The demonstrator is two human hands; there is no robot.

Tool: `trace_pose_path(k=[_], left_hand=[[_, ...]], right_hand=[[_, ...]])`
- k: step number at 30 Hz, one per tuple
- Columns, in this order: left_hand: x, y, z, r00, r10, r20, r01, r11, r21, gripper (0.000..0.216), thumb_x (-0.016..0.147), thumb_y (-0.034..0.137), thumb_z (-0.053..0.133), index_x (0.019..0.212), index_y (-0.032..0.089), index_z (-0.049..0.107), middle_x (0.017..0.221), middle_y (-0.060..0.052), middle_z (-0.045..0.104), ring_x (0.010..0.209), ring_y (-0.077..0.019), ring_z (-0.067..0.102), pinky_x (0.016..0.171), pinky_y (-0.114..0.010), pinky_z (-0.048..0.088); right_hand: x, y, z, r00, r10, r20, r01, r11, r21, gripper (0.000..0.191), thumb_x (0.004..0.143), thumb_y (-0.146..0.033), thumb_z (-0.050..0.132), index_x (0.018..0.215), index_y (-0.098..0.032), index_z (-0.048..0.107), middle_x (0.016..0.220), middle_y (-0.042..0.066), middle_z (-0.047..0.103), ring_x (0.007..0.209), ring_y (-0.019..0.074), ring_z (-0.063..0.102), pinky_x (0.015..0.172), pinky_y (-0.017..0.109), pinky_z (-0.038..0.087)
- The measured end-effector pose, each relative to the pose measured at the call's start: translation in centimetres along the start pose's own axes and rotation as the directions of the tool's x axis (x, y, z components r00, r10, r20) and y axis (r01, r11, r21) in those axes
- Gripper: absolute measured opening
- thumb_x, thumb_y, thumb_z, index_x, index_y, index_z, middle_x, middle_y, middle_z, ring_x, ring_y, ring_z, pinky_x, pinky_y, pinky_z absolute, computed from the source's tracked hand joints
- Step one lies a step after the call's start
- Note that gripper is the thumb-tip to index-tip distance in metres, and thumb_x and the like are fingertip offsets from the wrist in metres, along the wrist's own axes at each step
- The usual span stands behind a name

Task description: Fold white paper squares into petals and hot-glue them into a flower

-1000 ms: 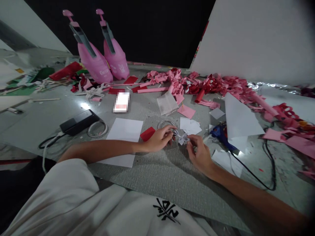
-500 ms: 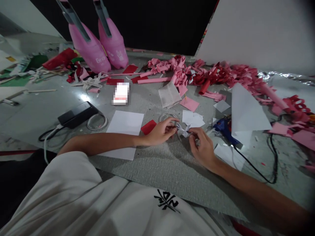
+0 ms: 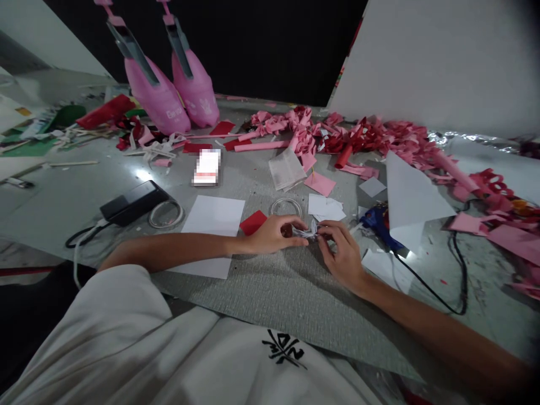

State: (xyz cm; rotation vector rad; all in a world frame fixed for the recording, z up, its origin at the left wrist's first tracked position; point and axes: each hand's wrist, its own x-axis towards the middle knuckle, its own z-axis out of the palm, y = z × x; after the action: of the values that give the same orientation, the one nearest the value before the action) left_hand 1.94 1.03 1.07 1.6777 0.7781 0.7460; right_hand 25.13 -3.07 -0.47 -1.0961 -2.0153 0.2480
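Between my hands is a small white paper bow (image 3: 311, 229), looped and folded, partly covered by fingers. My left hand (image 3: 276, 233) pinches its left side between thumb and fingers. From the other side, my right hand (image 3: 343, 253) grips its right end with bent fingers. Just beyond the hands lie a thin pale ring of wire (image 3: 286, 207) and several white paper pieces (image 3: 327, 208). A red paper piece (image 3: 253, 223) sits beside my left wrist, and a white sheet (image 3: 215, 216) lies under my left forearm.
Pink and red paper scraps (image 3: 304, 121) heap along the back. Two pink bottles (image 3: 196, 93) stand at the rear left. A phone (image 3: 206, 167), a black power bank (image 3: 135, 201) with its cable, and a blue tool (image 3: 382, 222) with a black cord lie around. A large white sheet (image 3: 415, 197) stands at right.
My left fingers have closed further over the bow, which now shows flatter and more covered. Both hands sit slightly lower in view. The camera view has shifted a little.
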Motion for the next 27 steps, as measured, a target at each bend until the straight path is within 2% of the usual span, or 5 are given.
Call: trace_pose_path(k=[9, 15, 18, 22, 27], left_hand=[[-0.2, -0.7, 0.2, 0.994, 0.068, -0.083, -0.07, 0.997, -0.02, 0.037, 0.085, 0.038, 0.082, 0.112, 0.018, 0.067, 0.111, -0.007, 0.07, 0.088, -0.0148, 0.065, 0.081, -0.03, 0.052], [-0.2, -1.0, 0.4, 0.989, 0.087, -0.119, -0.096, 0.993, -0.067, 0.049, 0.08, 0.033, 0.087, 0.118, 0.019, 0.06, 0.118, -0.01, 0.066, 0.103, -0.0213, 0.068, 0.084, -0.033, 0.055], [-0.2, -0.6, 0.4, 0.996, 0.023, -0.091, -0.034, 0.991, -0.129, 0.059, 0.074, 0.036, 0.091, 0.12, 0.021, 0.057, 0.114, -0.009, 0.066, 0.091, -0.0179, 0.069, 0.075, -0.03, 0.056], [-0.1, -0.5, 0.3, 0.996, -0.088, 0.007, 0.087, 0.96, -0.267, 0.048, 0.087, 0.046, 0.078, 0.119, 0.02, 0.053, 0.079, -0.001, 0.066, 0.062, -0.0137, 0.065, 0.056, -0.026, 0.053], [0.1, -0.9, 0.4, 0.997, -0.07, -0.039, 0.055, 0.955, -0.293, 0.039, 0.09, 0.046, 0.074, 0.108, 0.019, 0.052, 0.069, 0.002, 0.064, 0.056, -0.013, 0.064, 0.054, -0.025, 0.054]], right_hand=[[-0.3, -0.1, -0.1, 0.999, -0.035, -0.012, 0.035, 0.996, 0.081, 0.012, 0.098, -0.019, 0.065, 0.109, -0.023, 0.067, 0.119, 0.009, 0.068, 0.1, 0.0187, 0.071, 0.079, 0.031, 0.064], [-0.2, -0.1, -0.1, 0.999, -0.038, -0.018, 0.04, 0.997, 0.067, 0.011, 0.098, -0.022, 0.065, 0.108, -0.022, 0.069, 0.113, 0.009, 0.071, 0.1, 0.0198, 0.072, 0.082, 0.032, 0.064], [-0.1, -0.2, -0.1, 0.997, -0.068, -0.04, 0.07, 0.997, 0.036, 0.016, 0.099, -0.019, 0.063, 0.113, -0.021, 0.069, 0.114, 0.01, 0.071, 0.105, 0.021, 0.071, 0.089, 0.036, 0.063], [-0.1, -0.4, 0.0, 0.989, -0.148, -0.029, 0.149, 0.989, 0.012, 0.024, 0.099, -0.017, 0.062, 0.122, -0.021, 0.066, 0.12, 0.012, 0.07, 0.112, 0.0222, 0.069, 0.096, 0.038, 0.061], [-0.3, -0.4, 0.2, 0.977, -0.206, 0.062, 0.207, 0.978, -0.012, 0.021, 0.1, -0.014, 0.056, 0.119, -0.021, 0.063, 0.131, 0.013, 0.065, 0.116, 0.0215, 0.067, 0.099, 0.038, 0.058]])
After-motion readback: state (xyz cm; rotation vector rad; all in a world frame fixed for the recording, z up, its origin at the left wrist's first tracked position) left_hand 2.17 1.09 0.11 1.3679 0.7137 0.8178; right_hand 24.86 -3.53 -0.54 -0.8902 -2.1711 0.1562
